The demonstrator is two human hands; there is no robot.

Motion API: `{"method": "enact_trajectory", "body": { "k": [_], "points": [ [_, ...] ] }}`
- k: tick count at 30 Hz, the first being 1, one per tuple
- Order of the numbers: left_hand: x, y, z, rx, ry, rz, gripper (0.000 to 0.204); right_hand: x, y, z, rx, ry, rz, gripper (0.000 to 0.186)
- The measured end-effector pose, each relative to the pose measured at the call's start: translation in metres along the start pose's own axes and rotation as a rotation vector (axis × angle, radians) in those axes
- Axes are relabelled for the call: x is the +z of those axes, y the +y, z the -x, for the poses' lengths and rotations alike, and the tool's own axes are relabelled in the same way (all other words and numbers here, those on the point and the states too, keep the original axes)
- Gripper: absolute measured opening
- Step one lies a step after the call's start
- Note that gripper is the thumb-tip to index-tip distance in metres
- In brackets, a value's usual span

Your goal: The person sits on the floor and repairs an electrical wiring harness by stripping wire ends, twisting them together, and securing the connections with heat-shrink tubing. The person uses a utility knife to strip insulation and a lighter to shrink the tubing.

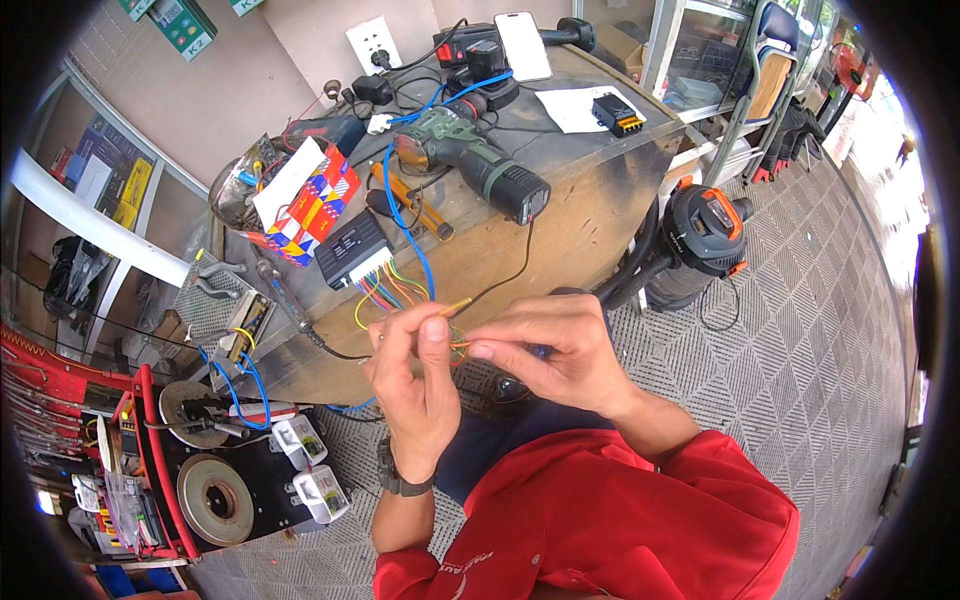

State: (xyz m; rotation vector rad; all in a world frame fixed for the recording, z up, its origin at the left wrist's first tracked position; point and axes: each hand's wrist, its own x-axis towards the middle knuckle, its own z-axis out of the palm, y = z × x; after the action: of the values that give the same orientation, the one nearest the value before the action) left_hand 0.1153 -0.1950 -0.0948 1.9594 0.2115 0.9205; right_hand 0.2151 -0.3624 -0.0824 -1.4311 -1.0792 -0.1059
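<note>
My left hand [413, 385] is closed around thin coloured wires [460, 340], its thumb upright. My right hand [555, 355] pinches the same wires beside it, thumb and forefinger together. A thin yellow piece [455, 306] sticks out above my left fingers. Just beyond my hands, a dark module [345, 248] with a white connector trails coloured wires toward them. A blue cable [418, 252] runs down past the module. A soldering iron [285, 297] lies left of it, and a green cordless drill [470, 165] rests farther back.
The worn bench [590, 210] also holds a phone [522, 45], a colourful box [310, 205], a black device on paper [615, 115] and a metal stand [215, 300]. A red tool trolley [150, 460] stands at left, a vacuum cleaner [690, 260] on the tiled floor at right.
</note>
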Motion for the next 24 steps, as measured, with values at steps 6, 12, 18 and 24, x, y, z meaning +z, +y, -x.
{"method": "enact_trajectory", "body": {
  "k": [6,12,18,24],
  "points": [
    [-0.003,0.012,0.0,0.131,-0.146,0.006,0.016,-0.002,0.006,-0.003,0.011,0.139,-0.011,0.01],
    [-0.004,0.021,0.007,-0.023,-0.178,0.151,0.018,-0.002,0.01,-0.007,0.298,0.091,-0.44,0.012],
    [-0.013,0.018,-0.002,-0.242,-0.178,0.435,0.027,0.0,0.017,-0.022,0.415,0.035,-0.742,0.021],
    [-0.013,0.015,-0.001,-0.252,-0.109,0.483,0.025,0.01,0.013,-0.021,0.312,0.012,-0.617,0.026]
  ]
}}
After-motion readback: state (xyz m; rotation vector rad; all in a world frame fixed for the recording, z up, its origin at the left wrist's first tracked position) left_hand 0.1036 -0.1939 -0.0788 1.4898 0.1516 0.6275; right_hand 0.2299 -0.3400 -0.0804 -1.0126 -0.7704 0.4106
